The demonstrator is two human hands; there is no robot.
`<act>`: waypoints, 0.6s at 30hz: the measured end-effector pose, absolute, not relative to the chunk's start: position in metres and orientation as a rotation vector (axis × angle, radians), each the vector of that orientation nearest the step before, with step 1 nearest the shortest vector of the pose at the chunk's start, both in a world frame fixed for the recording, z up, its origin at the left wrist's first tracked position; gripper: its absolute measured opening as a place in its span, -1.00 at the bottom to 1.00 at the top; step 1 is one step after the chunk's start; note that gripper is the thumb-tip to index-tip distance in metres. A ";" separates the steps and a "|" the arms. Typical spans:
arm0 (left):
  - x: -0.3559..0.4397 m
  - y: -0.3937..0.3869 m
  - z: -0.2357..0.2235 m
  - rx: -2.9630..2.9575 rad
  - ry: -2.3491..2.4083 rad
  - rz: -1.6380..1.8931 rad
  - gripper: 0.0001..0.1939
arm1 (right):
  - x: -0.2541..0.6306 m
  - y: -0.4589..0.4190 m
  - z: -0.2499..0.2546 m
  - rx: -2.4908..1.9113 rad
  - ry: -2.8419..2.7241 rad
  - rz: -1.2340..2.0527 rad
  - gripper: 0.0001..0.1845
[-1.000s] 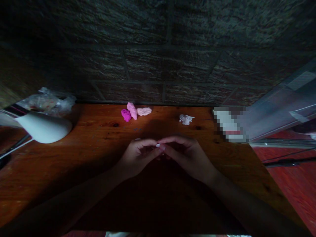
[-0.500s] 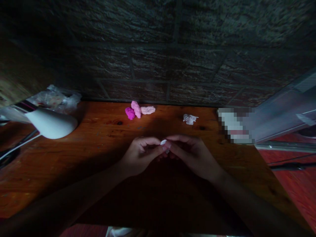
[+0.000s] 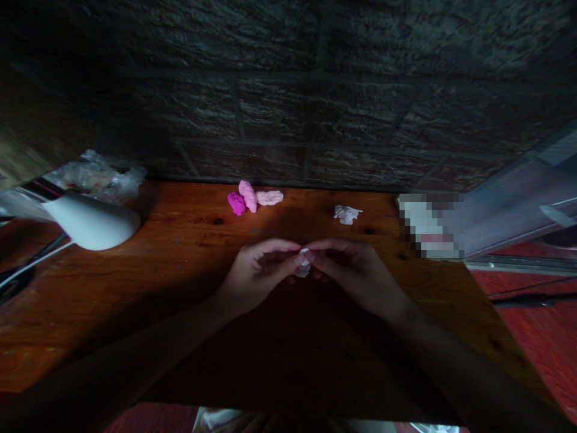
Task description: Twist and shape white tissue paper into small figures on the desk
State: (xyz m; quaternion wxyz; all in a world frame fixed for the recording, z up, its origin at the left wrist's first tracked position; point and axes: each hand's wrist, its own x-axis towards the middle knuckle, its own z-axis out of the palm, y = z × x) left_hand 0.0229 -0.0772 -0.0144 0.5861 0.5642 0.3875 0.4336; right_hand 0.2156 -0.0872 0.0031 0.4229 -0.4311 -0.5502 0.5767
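And here we are, both hands meeting over the bench (image 3: pixel 189 240), L grip (image 3: pixel 247 278) closed in a pinch on a small white pc (image 3: pixel 305 258), R grip (image 3: pixel 366 273) pinching the same pc from the other side, thumbs nearly tip to tip! The pc sits right b/w the two grips, bright end up top, a paler bit hanging below the thumbs; can't tell what it's made of, too dim. Looks thin and soft, so a light, even squeeze is the way, fingertips only, w/ neither grip tugging harder than the other; a hard pull could tear it or bend it out of shape. Small thumb moves, pls, w/ index fingers backing it up from behind, and wrists steady so the pc doesn't twist. Light's poor rt. here, hands in shadow, so a slight tilt toward the brighter side would help the eye judge the edge. Beyond the L grip, a magenta lump (image 3: pixel 236 204), a pink lump (image 3: pixel 247 196) and a pale pink lump (image 3: pixel 269 198) lie bunched together; beyond the R grip, a bit to its L, sits a crumpled white scrap (image 3: pixel 347 214), apart from the lumps. Well off to the L of the L grip, there's a white cone-shaped thing (image 3: pixel 92 222) w/ clear plastic (image 3: pixel 99 177) behind it.
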 end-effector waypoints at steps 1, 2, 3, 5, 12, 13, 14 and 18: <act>0.023 -0.076 -0.014 1.302 0.898 1.021 -0.78 | 0.216 -0.087 0.004 -1.078 -1.385 1.445 -0.71; 0.022 -0.075 -0.014 1.298 0.895 1.023 -0.79 | 0.216 -0.087 0.004 -1.080 -1.395 1.441 -0.72; 0.021 -0.075 -0.014 1.296 0.896 1.022 -0.79 | 0.216 -0.088 0.004 -1.080 -1.405 1.434 -0.72; 0.020 -0.074 -0.015 1.290 0.909 1.003 -0.80 | 0.215 -0.088 0.003 -1.075 -1.421 1.419 -0.73; 0.021 -0.076 -0.013 1.320 0.881 0.923 -0.82 | 0.217 -0.089 0.001 -1.071 -1.394 1.429 -0.76; 0.022 -0.077 -0.012 1.335 0.878 0.928 -0.81 | 0.218 -0.089 0.002 -1.071 -1.402 1.425 -0.75; 0.022 -0.077 -0.009 1.353 0.874 0.930 -0.81 | 0.218 -0.089 0.002 -1.068 -1.413 1.420 -0.75; 0.021 -0.078 -0.004 1.406 0.834 0.919 -0.84 | 0.218 -0.090 0.003 -1.047 -1.433 1.404 -0.80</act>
